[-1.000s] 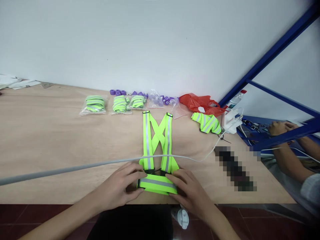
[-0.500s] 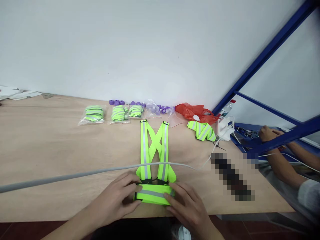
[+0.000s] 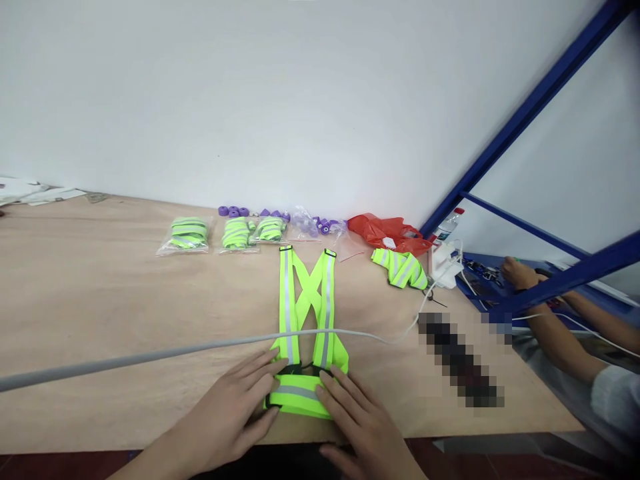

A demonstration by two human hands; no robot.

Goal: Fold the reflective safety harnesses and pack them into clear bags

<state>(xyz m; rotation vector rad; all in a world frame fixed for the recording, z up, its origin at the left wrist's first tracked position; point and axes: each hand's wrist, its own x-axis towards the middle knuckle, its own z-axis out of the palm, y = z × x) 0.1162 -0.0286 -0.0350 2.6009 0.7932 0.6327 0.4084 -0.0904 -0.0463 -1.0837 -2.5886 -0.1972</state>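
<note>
A neon-yellow reflective vest (image 3: 309,293) with grey stripes lies on the table, its two shoulder straps crossing toward the far end. The waist belt is folded across the near end, by the table's front edge. At the belt's left end rests my left hand (image 3: 240,410), fingers stretched out and thumb apart near a black buckle. My right hand (image 3: 363,417) lies over the belt's right end with its fingers spread flat and covers that end. Neither hand is wrapped round the belt.
A grey cable (image 3: 190,347) runs across the vest. Along the wall are bagged reflective straps (image 3: 189,233), purple pieces (image 3: 233,211) and a red plastic bag (image 3: 383,230). Another strap bundle (image 3: 403,268) lies near a white power strip (image 3: 445,263). Beyond a blue frame are another person's arms (image 3: 560,337).
My right hand has flattened over the belt, its thumb now off it below. The fingers of my left hand have straightened along the belt's left end. The view has shifted slightly.
</note>
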